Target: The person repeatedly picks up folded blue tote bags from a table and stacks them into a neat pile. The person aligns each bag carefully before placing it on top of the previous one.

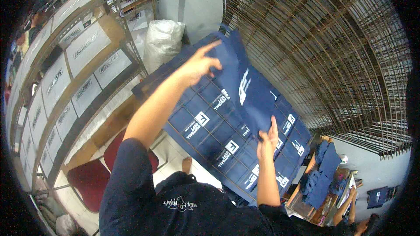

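A navy fabric piece [256,89] with a white print hangs loosely between my hands, blurred at its far end. My left hand [201,65] is at its upper left edge, the index finger stretched out and the thumb apart. My right hand [267,142] is at its near corner, where the cloth narrows to the thumb; the index finger points up. Beneath it, a wire rack [205,152] bears several flat navy pieces with white prints [230,147].
Wire racks [315,48] stand tilted up at the right. Shelves of white boxes [72,87] line the left, near a white sack [162,43] and dark red chairs [89,183]. At the lower right, a co-worker's arms [348,205] are beside a table with navy cloth [321,175].
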Available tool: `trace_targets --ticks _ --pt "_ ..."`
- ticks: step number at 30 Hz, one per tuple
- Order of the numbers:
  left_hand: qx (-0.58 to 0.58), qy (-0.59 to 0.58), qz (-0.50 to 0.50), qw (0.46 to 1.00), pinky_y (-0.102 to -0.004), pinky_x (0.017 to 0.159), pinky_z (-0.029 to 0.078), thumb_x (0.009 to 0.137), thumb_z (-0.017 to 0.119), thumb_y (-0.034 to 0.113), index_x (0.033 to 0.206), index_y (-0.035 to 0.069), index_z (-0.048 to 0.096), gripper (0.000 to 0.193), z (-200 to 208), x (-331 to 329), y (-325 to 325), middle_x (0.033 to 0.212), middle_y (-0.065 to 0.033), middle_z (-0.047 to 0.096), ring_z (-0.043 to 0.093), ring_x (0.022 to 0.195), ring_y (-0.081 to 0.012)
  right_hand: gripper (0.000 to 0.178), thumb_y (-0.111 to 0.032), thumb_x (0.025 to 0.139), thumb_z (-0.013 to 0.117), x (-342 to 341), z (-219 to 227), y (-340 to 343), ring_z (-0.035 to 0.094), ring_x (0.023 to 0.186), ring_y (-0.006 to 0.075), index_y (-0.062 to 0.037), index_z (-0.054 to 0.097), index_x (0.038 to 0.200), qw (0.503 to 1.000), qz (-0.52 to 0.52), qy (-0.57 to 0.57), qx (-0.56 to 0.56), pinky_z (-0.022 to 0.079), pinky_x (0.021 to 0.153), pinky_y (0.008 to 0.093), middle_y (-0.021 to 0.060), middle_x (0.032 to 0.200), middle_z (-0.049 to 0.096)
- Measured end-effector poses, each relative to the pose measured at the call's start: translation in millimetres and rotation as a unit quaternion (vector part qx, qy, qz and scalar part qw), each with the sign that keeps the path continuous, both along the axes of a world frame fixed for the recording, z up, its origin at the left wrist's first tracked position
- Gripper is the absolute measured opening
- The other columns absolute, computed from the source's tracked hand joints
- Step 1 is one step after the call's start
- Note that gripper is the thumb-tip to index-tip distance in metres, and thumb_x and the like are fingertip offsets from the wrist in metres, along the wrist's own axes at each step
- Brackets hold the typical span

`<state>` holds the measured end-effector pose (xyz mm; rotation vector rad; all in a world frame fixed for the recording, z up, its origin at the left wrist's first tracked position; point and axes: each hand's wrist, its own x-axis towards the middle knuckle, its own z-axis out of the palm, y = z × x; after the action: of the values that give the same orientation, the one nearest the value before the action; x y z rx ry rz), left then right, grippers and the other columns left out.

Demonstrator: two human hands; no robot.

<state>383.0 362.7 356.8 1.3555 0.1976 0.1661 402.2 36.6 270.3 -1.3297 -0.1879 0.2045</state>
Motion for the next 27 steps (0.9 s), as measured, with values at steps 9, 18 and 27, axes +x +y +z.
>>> trace_targets --ticks 9,18,27 --pt "0.075 0.083 0.318 0.941 -0.0263 0.077 0.046 0.083 0.063 0.019 0.134 0.005 0.031 0.063 -105 -150 73 0.113 -0.0120 0.053 0.053 0.095 -0.0161 0.072 0.014 0.068 0.047 108 -97 211 0.030 0.129 0.0204 -0.0010 0.030 0.136 0.996 -0.026 -0.044 0.078 0.031 0.098 0.0264 0.0152 0.143 0.025" --pt "0.192 0.702 0.178 0.662 -0.0384 0.077 0.044 0.066 0.072 0.030 0.129 -0.005 0.031 0.083 -360 -604 -136 0.088 -0.0164 0.063 0.059 0.084 -0.0345 0.069 -0.005 0.067 0.060 234 -224 238 0.053 0.109 0.0290 -0.0003 0.037 0.132 0.952 -0.133 -0.005 -0.276 0.039 0.094 0.0320 0.0245 0.121 0.050" --pt "0.114 0.627 0.207 0.743 -0.0296 0.065 0.046 0.074 0.068 0.020 0.132 -0.004 0.028 0.074 -344 -549 -103 0.081 -0.0109 0.062 0.059 0.075 -0.0202 0.069 -0.005 0.068 0.059 226 -192 237 0.057 0.102 0.0270 -0.0033 0.037 0.133 0.953 -0.116 0.063 -0.273 0.044 0.087 0.0305 0.0236 0.118 0.052"
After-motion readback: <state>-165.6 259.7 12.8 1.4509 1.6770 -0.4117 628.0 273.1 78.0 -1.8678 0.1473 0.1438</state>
